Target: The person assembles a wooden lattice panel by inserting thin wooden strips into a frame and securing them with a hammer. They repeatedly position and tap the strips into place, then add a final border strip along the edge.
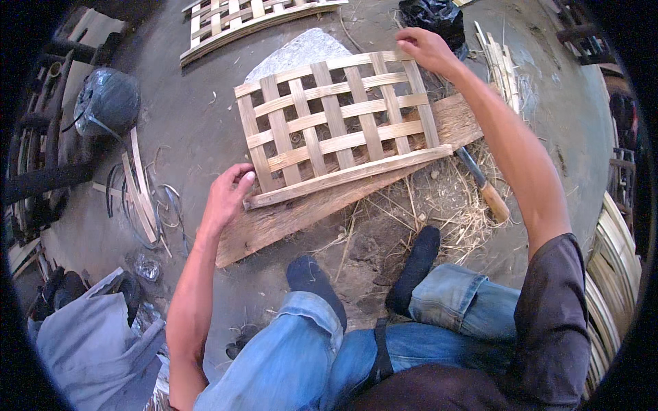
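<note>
A panel of woven bamboo strips [329,96], open-meshed and edged along its near side by a thicker split rail [356,171], is propped over a weathered wooden board [295,222]. At its near left corner, my left hand [229,195] is closed, thumb and fingers pinching the edge. My right hand [428,49] reaches to the far right corner with its fingers curled onto the end of the top strip. Right of the board lies a knife [492,201] with a wooden handle, the tip of its blade hidden near the panel.
Another woven panel [253,20] lies at the far side, beyond a pale stone [298,51]. Black plastic [435,20] and loose bamboo strips [504,65] are far right. A plastic-wrapped bundle [106,101] sits left. Shavings [459,226] litter the ground by my feet.
</note>
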Tool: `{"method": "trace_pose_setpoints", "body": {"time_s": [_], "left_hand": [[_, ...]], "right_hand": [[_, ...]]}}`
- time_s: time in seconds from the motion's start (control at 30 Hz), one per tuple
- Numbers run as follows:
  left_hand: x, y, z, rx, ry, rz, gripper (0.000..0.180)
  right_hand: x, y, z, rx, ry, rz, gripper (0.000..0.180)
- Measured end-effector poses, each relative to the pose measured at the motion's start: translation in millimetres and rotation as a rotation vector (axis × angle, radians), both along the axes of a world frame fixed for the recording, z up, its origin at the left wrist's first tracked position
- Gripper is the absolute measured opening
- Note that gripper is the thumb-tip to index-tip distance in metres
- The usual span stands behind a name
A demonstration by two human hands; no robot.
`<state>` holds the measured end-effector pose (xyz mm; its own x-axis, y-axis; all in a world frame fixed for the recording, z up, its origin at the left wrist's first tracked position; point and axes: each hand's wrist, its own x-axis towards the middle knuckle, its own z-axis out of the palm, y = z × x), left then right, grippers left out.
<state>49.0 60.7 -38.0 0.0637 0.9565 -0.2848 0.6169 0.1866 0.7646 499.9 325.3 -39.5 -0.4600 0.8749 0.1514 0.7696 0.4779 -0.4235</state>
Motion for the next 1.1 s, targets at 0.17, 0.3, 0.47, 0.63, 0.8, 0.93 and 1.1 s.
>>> {"method": "trace_pose_setpoints", "body": {"time_s": [0.17, 0.3, 0.47, 0.63, 0.8, 0.93, 1.1], "left_hand": [[-4, 16, -4, -0.258, -0.136, -0.04, 0.023], [-18, 40, -4, -0.242, -0.158, -0.027, 0.022], [-53, 125, 92, 0.024, 0.231, -0.186, 0.024], [-63, 224, 137, 1.014, 0.621, -0.076, 0.035], [-85, 194, 93, 0.292, -0.111, 0.533, 0.049], [-65, 130, 54, -0.31, -0.565, 0.422, 0.057], [-47, 105, 56, -0.427, -0.404, 0.064, 0.043]], "right_hand": [[-24, 35, 21, -0.649, -0.168, 0.279, 0.036], [0, 24, 81, -0.82, -0.239, 0.315, 0.042], [-2, -52, 146, -1.052, -0.028, 0.384, 0.05], [-33, -160, 143, -1.254, 0.762, 0.003, 0.045], [-105, -196, 90, -1.192, 1.108, -0.134, 0.042], [-116, -207, 53, -1.156, 1.168, -0.185, 0.039], [-138, -236, 36, -1.16, 1.231, -0.321, 0.036]]}}
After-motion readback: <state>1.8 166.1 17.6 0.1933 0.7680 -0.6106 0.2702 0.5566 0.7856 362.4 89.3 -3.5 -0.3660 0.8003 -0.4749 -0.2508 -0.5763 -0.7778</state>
